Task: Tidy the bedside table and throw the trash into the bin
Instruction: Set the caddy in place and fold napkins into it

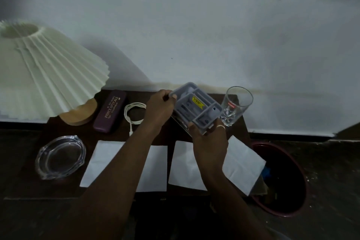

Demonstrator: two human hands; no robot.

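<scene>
- Grip: left hand [158, 106] curled round far-left corner of tray [196, 106]; right hand [209, 138] clasps near corner.
- Two-handed, probably to steady the tilted tray; it is at rear of tabletop [64, 130], just beside glass [236, 105].
- Tray: grey rigid plastic, compartmented, yellow label.
- Flat white papers [153, 163], likely trash; round bin [286, 214] at right.

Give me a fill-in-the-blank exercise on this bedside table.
1. The left hand and right hand hold a grey organiser tray bearing a ____ sticker.
2. The coiled white cable lies between the spectacle case and the ____ hand.
3. ____ white napkins lie on the table.
4. The maroon bin stands to the table's ____.
Answers: yellow, left, two, right
</scene>
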